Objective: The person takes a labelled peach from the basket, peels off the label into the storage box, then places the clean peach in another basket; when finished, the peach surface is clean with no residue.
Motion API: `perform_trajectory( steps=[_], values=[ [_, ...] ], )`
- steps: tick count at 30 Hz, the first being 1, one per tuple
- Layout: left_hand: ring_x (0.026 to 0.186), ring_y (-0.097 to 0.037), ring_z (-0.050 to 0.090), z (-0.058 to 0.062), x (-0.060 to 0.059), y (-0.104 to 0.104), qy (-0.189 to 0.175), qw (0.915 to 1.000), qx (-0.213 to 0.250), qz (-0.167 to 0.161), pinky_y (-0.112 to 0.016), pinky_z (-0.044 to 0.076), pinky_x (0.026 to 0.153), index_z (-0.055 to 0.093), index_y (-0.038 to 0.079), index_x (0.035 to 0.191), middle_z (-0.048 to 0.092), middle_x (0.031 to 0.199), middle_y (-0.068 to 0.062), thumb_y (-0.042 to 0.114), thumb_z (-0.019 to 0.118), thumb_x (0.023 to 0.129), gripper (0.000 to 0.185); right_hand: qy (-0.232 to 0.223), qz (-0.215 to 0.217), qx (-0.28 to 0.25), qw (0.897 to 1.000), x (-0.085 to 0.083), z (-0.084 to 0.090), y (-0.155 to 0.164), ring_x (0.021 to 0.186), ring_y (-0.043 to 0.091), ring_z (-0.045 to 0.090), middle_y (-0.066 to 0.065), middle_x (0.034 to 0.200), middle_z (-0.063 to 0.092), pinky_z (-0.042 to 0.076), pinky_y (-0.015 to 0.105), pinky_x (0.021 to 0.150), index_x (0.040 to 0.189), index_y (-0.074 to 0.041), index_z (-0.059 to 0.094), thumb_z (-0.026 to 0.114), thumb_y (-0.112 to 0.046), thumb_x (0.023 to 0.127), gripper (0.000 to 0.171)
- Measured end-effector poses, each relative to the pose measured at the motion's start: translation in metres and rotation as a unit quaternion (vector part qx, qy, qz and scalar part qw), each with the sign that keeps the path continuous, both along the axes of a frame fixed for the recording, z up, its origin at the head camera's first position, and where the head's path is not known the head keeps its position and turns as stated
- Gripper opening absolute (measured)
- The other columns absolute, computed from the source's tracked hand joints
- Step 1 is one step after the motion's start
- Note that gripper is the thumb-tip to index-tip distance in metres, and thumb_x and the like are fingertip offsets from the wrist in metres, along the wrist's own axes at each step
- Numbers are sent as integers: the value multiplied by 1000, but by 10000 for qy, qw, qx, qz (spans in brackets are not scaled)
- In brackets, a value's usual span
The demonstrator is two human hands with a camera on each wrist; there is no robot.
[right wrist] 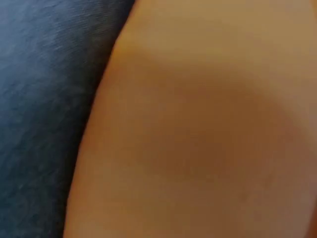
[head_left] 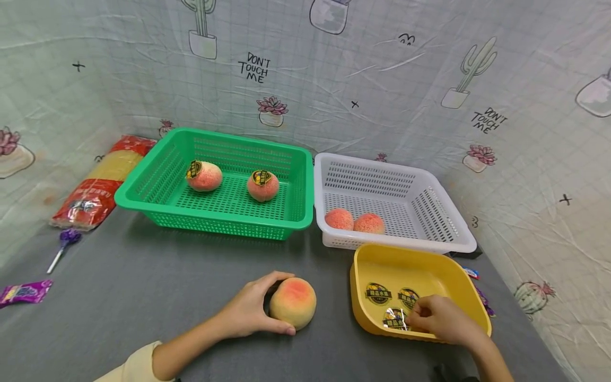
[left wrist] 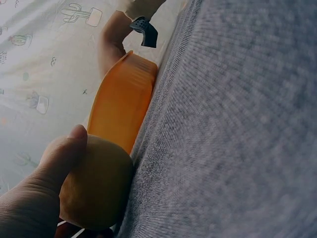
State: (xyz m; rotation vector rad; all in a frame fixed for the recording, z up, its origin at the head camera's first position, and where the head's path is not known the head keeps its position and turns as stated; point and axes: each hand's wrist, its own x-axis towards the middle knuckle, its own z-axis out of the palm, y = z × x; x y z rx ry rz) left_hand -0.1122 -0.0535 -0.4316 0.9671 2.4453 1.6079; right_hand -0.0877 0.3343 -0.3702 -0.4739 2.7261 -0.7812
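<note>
My left hand (head_left: 248, 310) grips a yellow peach with a red blush (head_left: 293, 302) on the grey cloth, thumb at the near side and fingers round the far side. In the left wrist view the peach (left wrist: 96, 183) sits beside the thumb. To the right, my right hand (head_left: 441, 318) reaches into a yellow tub (head_left: 425, 260). Its fingertips pinch the edge of a black-and-gold sticker (head_left: 394, 319) with a shiny backing. Two similar stickers, a left one (head_left: 378, 293) and a middle one (head_left: 408, 298), lie in the tub. A blurred orange-brown surface fills most of the right wrist view.
Behind stands a green basket (head_left: 215, 225) with two stickered peaches (head_left: 204, 178). Next to it, a white basket (head_left: 444, 241) holds two plain peaches (head_left: 368, 224). At left are a red-and-yellow packet (head_left: 102, 180), a lollipop (head_left: 64, 244) and a purple wrapped sweet (head_left: 27, 292).
</note>
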Motion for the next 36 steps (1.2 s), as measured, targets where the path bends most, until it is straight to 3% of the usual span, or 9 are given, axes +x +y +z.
perform_trajectory(
  steps=[6, 13, 18, 22, 25, 29, 33, 36],
  values=[
    [102, -10, 56, 1, 0, 0, 44, 10000, 6, -4, -33, 46, 88, 52, 15, 128, 60, 117, 5, 42, 87, 63, 78, -36, -211, 717, 9972, -5, 0, -8, 51, 6, 40, -9, 56, 42, 33, 22, 48, 63, -15, 55, 76, -22, 79, 27],
    [102, -11, 56, 0, 1, 1, 84, 10000, 8, -30, -34, 46, 88, 52, 14, 128, 59, 117, 6, 42, 87, 64, 78, 172, -906, 1343, 9866, -6, 1, -17, 50, 12, 37, -5, 52, 35, 28, 24, 48, 58, -13, 46, 83, -22, 69, 39],
    [102, -9, 56, -1, 2, 2, 59, 10000, 61, -36, -33, 46, 88, 51, 16, 128, 58, 117, 10, 42, 88, 63, 79, 1011, -1326, 1107, 9798, -7, 10, -30, 55, 13, 41, -4, 57, 42, 32, 26, 50, 65, -14, 50, 80, -26, 76, 34],
    [102, -9, 56, -1, 2, 2, 93, 9999, 99, -36, -33, 46, 88, 50, 13, 129, 57, 117, 11, 40, 88, 63, 81, 2094, -1494, 388, 9656, -6, 18, -58, 56, 11, 43, -6, 61, 46, 37, 25, 51, 71, -14, 55, 79, -22, 79, 26],
    [104, -10, 55, 0, 1, 1, 88, 9999, 34, -88, -33, 46, 89, 48, 10, 131, 55, 121, 7, 40, 88, 64, 84, 2650, -1027, -498, 9575, -6, 17, -84, 60, 8, 49, -8, 68, 52, 46, 23, 53, 78, -14, 59, 81, -16, 76, 22],
    [109, -19, 55, 10, -5, -8, 342, 9993, -96, -148, -37, 46, 91, 44, 4, 135, 53, 126, -5, 40, 86, 67, 87, 2576, 114, -1429, 9556, -7, 10, -115, 73, 11, 59, -6, 91, 60, 54, 27, 65, 95, -14, 63, 80, -14, 77, 25],
    [109, -25, 55, 32, -18, -24, 1020, 9947, 7, 135, -41, 46, 90, 47, 9, 134, 54, 126, -4, 37, 83, 71, 78, 2305, 974, -1713, 9529, -7, 2, -137, 92, 20, 61, 1, 117, 57, 53, 31, 76, 115, -13, 61, 79, -19, 79, 40],
    [107, -21, 55, 50, -30, -36, 1743, 9833, 163, 496, -40, 47, 87, 54, 11, 127, 55, 123, 0, 28, 82, 75, 61, 2110, 1303, -1640, 9548, -7, -2, -147, 107, 21, 56, 2, 129, 51, 51, 33, 83, 125, -13, 57, 79, -26, 79, 53]
  ],
)
